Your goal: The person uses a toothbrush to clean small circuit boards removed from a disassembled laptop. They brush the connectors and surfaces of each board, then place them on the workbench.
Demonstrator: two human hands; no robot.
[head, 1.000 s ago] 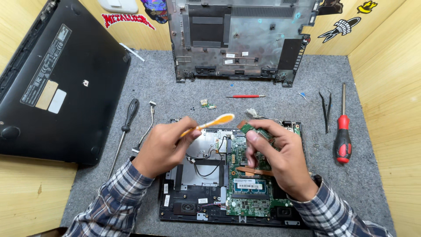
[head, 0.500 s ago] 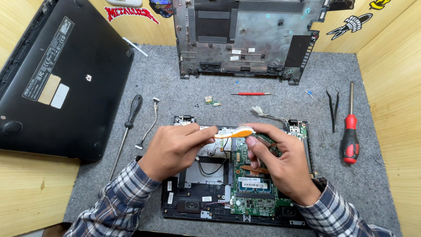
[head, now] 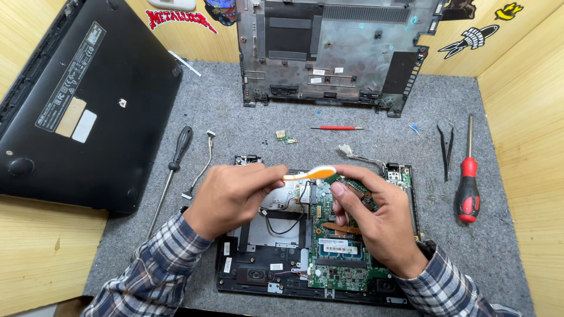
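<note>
- Left hand point(head: 235, 196) clenched around the handle of an orange and white brush point(head: 311, 173), brush head pointing toward the right hand and touching the small board held there.
- Right hand point(head: 376, 220) pinching a small green circuit module point(head: 352, 186) between thumb and fingers, tilted, lifted just above the opened laptop base point(head: 258, 267).
- Directly under both hands: green mainboard point(head: 338, 258) seated in the laptop base, with black wires beside it, below the left thumb.
- Out past the left hand: black-handled screwdriver point(head: 173, 170) lying on the grey felt mat point(head: 235, 126), with a thin white cable point(head: 202, 158) just beside it.
- Further out on that side: black laptop lid point(head: 82, 100), underside up.
- Beyond the fingertips: grey inner chassis cover point(head: 335, 53), a slim red tool point(head: 338, 128) and a tiny green board point(head: 286, 138) nearer in.
- Out past the right hand: black tweezers point(head: 446, 149) and a red-handled screwdriver point(head: 468, 188), well apart from the fingers.
</note>
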